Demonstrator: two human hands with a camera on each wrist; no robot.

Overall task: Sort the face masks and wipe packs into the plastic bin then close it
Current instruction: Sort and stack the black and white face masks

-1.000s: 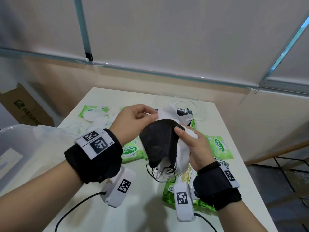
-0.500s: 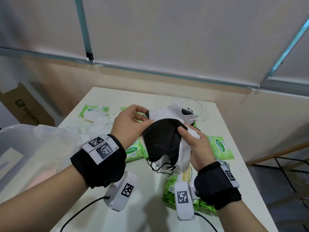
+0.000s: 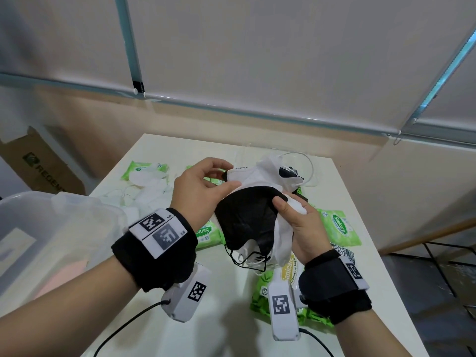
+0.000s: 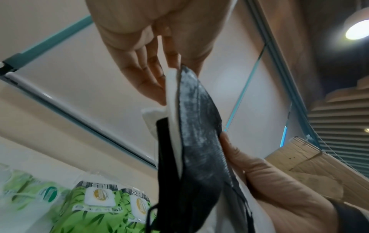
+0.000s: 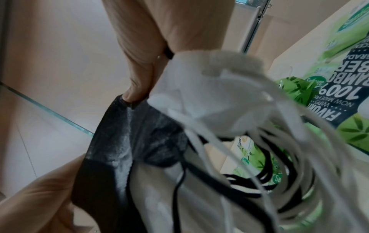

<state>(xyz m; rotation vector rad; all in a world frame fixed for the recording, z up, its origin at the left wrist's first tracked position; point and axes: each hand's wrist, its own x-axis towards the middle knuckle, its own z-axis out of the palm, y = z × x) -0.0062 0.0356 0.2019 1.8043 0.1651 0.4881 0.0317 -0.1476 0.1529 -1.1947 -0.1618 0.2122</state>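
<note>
I hold a stack of face masks above the table, a black mask (image 3: 247, 220) on top and white masks (image 3: 260, 173) behind it. My left hand (image 3: 206, 184) pinches the stack's upper left edge between thumb and fingers. My right hand (image 3: 298, 220) grips the right side, thumb on the black mask (image 4: 199, 141). Black and white ear loops (image 5: 249, 165) dangle below. Green wipe packs (image 3: 338, 226) lie on the table under and around my hands. More white masks (image 3: 149, 186) lie at the back left. The clear plastic bin (image 3: 51, 228) stands at the left.
The white table (image 3: 226, 318) ends at the right, where the floor and a metal frame (image 3: 443, 266) show. A cardboard box (image 3: 38, 163) stands on the floor at the left. The wall with roller blinds rises behind the table. A cable (image 3: 123, 328) trails from my left wrist.
Both hands have shifted their hold on the mask stack slightly; my left fingers now pinch the white mask's upper edge. The stack has stayed above the table's middle.
</note>
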